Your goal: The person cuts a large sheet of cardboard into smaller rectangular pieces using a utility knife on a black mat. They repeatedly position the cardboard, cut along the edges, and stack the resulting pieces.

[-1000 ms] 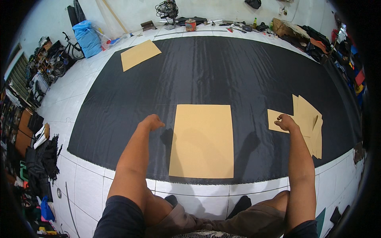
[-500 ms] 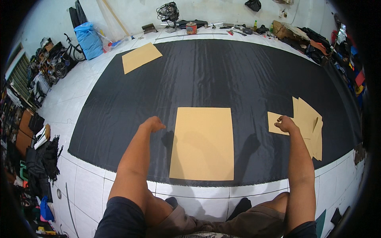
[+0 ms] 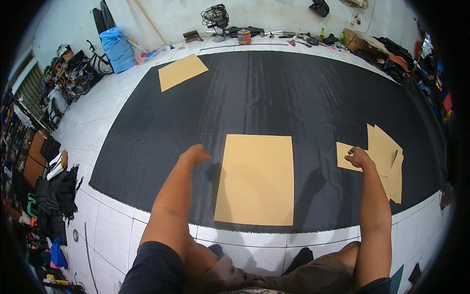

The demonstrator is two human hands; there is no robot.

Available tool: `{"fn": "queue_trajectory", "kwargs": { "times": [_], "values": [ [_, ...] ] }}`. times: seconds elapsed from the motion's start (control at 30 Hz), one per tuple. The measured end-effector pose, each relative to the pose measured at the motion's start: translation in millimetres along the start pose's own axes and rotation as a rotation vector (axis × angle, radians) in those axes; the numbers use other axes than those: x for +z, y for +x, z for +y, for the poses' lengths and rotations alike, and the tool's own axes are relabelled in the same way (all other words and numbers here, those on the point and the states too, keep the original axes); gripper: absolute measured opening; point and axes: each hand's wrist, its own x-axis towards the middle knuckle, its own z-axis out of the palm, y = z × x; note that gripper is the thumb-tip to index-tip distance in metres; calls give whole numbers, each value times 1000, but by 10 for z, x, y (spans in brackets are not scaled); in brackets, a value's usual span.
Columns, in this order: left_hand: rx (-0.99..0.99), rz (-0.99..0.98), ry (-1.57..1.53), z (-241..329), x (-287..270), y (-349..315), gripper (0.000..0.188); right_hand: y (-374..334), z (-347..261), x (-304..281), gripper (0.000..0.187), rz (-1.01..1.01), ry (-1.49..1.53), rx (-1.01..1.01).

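Raised over the black fabric sheet [image 3: 254, 98], my left hand [image 3: 198, 154] has its fingers together and bent, pointing inward; nothing shows in it. It is just left of a large tan paper rectangle [image 3: 255, 181] lying flat near the fabric's front edge. My right hand [image 3: 360, 158] hovers over a smaller tan paper piece [image 3: 343, 156] at the right, with thumb and fingers loosely curved and a gap between their tips. Beneath and beyond that hand, several tan paper pattern pieces [image 3: 384, 144] overlap in a loose pile. Whether it touches them I cannot tell.
Another tan paper piece [image 3: 182, 72] lies at the fabric's far left. White floor tiles [image 3: 110, 225] surround the sheet. Along the back wall stand a tin can [image 3: 244, 36], a wire-caged fan [image 3: 215, 17] and a blue bag [image 3: 116, 51]. Clutter lines both sides.
The whole view has shifted slightly, so things appear a little farther right and lower. Both hands keep nearly the same pose over the sheet, and the papers lie as before.
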Motion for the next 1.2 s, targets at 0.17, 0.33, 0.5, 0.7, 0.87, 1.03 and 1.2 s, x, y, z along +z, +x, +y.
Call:
{"fn": "queue_trajectory", "kwargs": {
  "times": [0.17,0.33,0.5,0.7,0.87,1.03,1.2],
  "values": [
    [-11,104,84,157,-18,6,54,158,283,106,56,10,19,-28],
    [-116,38,-87,-100,49,98,58,340,152,213,55,-81,115,50],
    [-26,136,-64,42,-13,-76,28,129,-38,-18,51,-77,-61,10],
    [-59,61,35,101,12,99,22,2,69,41,38,8,30,30],
    [-71,100,32,135,51,66,24,37,29,46,36,-17,18,63],
    [-61,124,-73,19,39,47,23,-46,-78,-21,33,-33,24,50],
    [-66,98,-111,120,67,17,23,-48,40,-31,34,-52,16,74]
  ]
}}
